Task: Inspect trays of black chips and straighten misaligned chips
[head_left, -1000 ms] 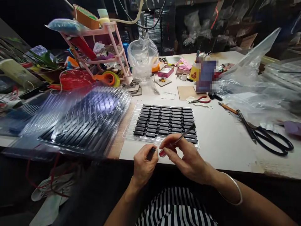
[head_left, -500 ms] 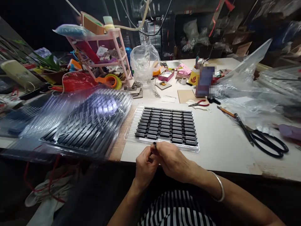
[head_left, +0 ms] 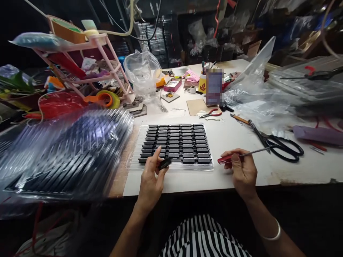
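Note:
My left hand [head_left: 151, 178] pinches a small black toothed block [head_left: 164, 164] between thumb and fingers, at the front edge of a clear plastic tray [head_left: 134, 157]. Rows of similar black blocks [head_left: 173, 146] fill most of that tray, with a gap in the front row beside my left hand. To the right of the tray, my right hand [head_left: 244, 173] is closed around the red handle of a screwdriver [head_left: 225, 159]. Its thin metal shaft points right, towards large black-handled scissors [head_left: 285, 148].
A stack of clear ribbed trays [head_left: 80, 153] lies at left. Behind it stands a pink shelf [head_left: 112, 64] loaded with odds and ends. Red-handled pliers [head_left: 211, 114], a phone-like panel [head_left: 214, 87] and plastic sheeting [head_left: 257, 100] occupy the back and right.
My hands have come apart from in front of the tray. The right moved right and now shows the screwdriver; the left now shows the black block. The view has turned to the right.

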The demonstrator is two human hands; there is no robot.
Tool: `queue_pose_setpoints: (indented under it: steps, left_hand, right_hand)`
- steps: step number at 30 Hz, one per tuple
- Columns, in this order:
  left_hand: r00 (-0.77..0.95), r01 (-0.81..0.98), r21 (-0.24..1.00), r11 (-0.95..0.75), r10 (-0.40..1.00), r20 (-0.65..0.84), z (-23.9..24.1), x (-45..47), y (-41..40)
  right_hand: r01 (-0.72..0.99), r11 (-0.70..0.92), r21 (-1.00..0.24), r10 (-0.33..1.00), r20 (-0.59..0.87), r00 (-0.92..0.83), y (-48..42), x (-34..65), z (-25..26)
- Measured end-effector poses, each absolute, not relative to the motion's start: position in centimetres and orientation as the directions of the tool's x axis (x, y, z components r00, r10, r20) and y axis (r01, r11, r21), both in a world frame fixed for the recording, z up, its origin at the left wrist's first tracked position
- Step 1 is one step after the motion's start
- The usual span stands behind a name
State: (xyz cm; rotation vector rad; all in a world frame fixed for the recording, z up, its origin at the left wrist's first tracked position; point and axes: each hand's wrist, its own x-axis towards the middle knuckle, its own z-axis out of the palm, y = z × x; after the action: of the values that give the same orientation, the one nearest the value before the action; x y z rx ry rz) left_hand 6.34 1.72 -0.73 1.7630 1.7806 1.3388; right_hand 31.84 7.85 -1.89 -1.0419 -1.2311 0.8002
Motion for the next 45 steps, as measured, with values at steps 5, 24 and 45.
queue_pose_setpoints:
  steps: [5, 24, 45]
  left_hand:
    - [-0.111, 0.743, 0.616, -0.261, 0.860, 0.498, -1.2, 6.9, 3.0]
    - [-0.004, 0.958, 0.235, -0.163, 0.814, 0.581, -2.0, 6.5, 1.5]
    - [0.040, 0.982, 0.139, -0.130, 0.854, 0.518, -2.7, 6.5, 1.3]
  right_hand:
    - [-0.053, 0.231, -0.971, 0.959, 0.218, 0.181, 7.7, 32.2, -2.1]
    - [-0.092, 0.147, -0.985, 0.976, 0.129, 0.175, 7.8, 32.5, -2.3]
    - [-0.122, 0.144, -0.982, 0.980, 0.124, 0.158, 7.9, 32.5, -2.4]
